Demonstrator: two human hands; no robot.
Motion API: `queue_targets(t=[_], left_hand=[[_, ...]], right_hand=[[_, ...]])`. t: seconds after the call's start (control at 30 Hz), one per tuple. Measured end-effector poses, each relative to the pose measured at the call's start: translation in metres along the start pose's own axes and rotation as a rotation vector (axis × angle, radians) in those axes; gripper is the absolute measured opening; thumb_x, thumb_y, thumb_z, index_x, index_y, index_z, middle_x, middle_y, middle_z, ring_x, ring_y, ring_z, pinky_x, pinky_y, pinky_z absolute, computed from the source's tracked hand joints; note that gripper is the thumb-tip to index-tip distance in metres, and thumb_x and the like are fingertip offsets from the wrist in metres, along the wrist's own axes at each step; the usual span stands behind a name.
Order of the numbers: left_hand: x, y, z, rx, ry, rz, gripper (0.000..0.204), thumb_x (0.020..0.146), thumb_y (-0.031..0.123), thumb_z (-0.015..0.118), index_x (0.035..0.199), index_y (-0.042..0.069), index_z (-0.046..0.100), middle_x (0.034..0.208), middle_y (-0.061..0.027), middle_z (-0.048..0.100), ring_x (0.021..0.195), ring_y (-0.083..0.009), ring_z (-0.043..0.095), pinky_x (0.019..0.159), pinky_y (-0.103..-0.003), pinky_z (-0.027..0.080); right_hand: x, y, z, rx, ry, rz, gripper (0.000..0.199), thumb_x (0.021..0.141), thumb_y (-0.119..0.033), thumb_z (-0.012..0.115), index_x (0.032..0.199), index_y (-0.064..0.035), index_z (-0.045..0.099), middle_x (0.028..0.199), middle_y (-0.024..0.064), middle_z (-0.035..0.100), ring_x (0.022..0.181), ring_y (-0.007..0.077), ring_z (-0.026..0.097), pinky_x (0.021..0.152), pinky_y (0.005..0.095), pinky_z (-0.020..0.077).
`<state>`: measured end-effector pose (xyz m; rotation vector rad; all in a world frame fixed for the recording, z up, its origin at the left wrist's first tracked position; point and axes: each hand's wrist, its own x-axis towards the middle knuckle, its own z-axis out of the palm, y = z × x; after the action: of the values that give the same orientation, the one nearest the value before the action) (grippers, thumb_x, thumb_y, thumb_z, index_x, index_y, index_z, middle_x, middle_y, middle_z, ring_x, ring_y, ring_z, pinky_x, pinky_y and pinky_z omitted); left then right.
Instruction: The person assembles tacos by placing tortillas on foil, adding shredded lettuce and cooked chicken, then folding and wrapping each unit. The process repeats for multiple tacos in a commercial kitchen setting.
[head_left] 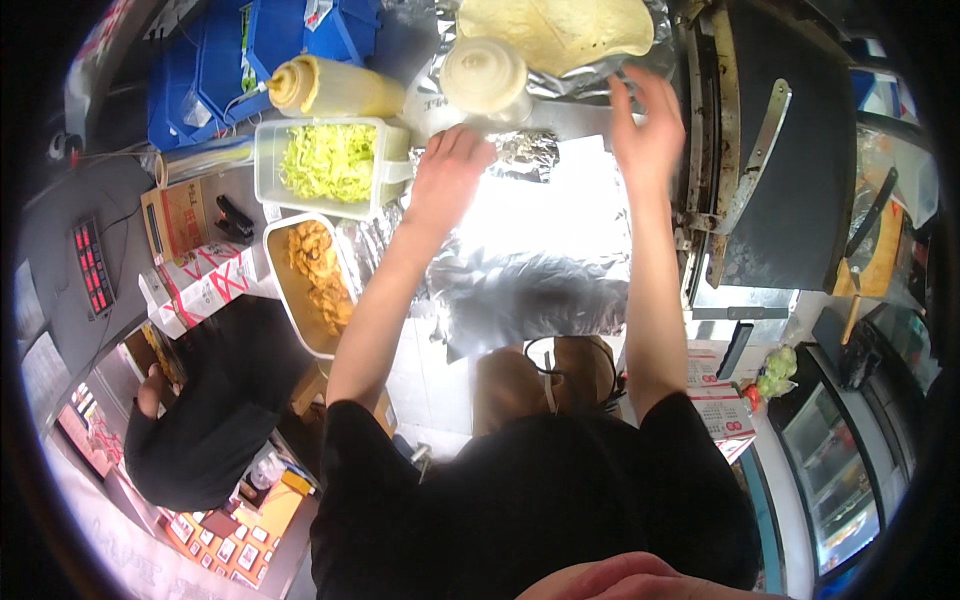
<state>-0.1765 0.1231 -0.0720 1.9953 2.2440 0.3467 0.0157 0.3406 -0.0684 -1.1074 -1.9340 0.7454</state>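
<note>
My left hand (pixel 448 178) reaches over the foil-covered counter (pixel 540 290), fingers curled on the left end of a foil-wrapped roll (pixel 530 155). Raised and blurred, my right hand (pixel 645 125) has its fingers spread and holds nothing. It hovers just below the crumpled foil sheet (pixel 590 75) that carries a pale round flatbread (pixel 555 28). A white squeeze bottle (pixel 485 75) stands just beyond my left hand. A yellowish squeeze bottle (pixel 335 88) lies to its left.
A clear tub of shredded green cabbage (pixel 335 160) and a metal tray of fried pieces (pixel 312 272) sit left of my arm. A dark griddle (pixel 800 150) with a long metal spatula (pixel 760 150) is at the right. Another person in black (pixel 215 400) bends at lower left.
</note>
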Motion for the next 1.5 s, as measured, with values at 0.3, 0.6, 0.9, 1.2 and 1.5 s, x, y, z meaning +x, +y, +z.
queue_targets(t=[0.3, 0.6, 0.9, 1.2, 1.5], left_hand=[[-0.003, 0.018, 0.011, 0.013, 0.212, -0.202, 0.046, 0.083, 0.006, 0.081, 0.128, 0.008, 0.069, 0.138, -0.0148, 0.062, 0.133, -0.0394, 0.058, 0.114, -0.055, 0.046], [-0.024, 0.043, 0.052, 0.014, 0.497, -0.367, 0.045, 0.09, 0.006, 0.082, 0.133, 0.009, 0.067, 0.138, -0.0149, 0.063, 0.128, -0.039, 0.061, 0.11, -0.054, 0.048], [-0.025, 0.068, 0.043, -0.128, 0.546, -0.415, 0.054, 0.094, 0.002, 0.072, 0.147, 0.005, 0.063, 0.148, -0.0224, 0.057, 0.136, -0.0436, 0.056, 0.113, -0.058, 0.047], [-0.076, 0.118, 0.025, -0.403, 0.519, -0.477, 0.046, 0.094, 0.006, 0.076, 0.139, 0.002, 0.067, 0.148, -0.0245, 0.06, 0.137, -0.0458, 0.058, 0.112, -0.056, 0.05], [-0.032, 0.082, 0.069, -0.31, 0.566, -0.394, 0.061, 0.091, 0.0, 0.075, 0.15, 0.004, 0.062, 0.151, -0.0232, 0.057, 0.134, -0.0434, 0.059, 0.11, -0.052, 0.051]], right_hand=[[0.092, 0.083, 0.148, -0.546, -0.216, -0.366, 0.041, 0.101, -0.039, 0.073, 0.133, -0.0128, 0.075, 0.138, 0.0123, 0.071, 0.133, 0.0329, 0.065, 0.103, 0.0474, 0.0604], [0.156, 0.117, 0.167, -0.402, -0.261, 0.152, 0.035, 0.1, -0.034, 0.076, 0.128, -0.0122, 0.077, 0.124, 0.0123, 0.081, 0.118, 0.0343, 0.075, 0.1, 0.0453, 0.0608], [0.219, 0.213, 0.234, -0.57, -0.28, -0.142, 0.046, 0.085, -0.051, 0.08, 0.103, -0.0083, 0.083, 0.103, 0.0194, 0.082, 0.101, 0.0396, 0.077, 0.096, 0.0493, 0.0601], [0.237, 0.177, 0.203, -0.689, -0.548, -0.218, 0.032, 0.095, -0.041, 0.067, 0.089, -0.013, 0.08, 0.099, 0.0141, 0.081, 0.096, 0.0352, 0.075, 0.09, 0.0478, 0.0588], [0.237, 0.155, 0.199, -0.639, -0.495, -0.253, 0.027, 0.099, -0.034, 0.066, 0.102, -0.009, 0.077, 0.104, 0.0179, 0.079, 0.1, 0.0384, 0.075, 0.092, 0.0483, 0.0581]])
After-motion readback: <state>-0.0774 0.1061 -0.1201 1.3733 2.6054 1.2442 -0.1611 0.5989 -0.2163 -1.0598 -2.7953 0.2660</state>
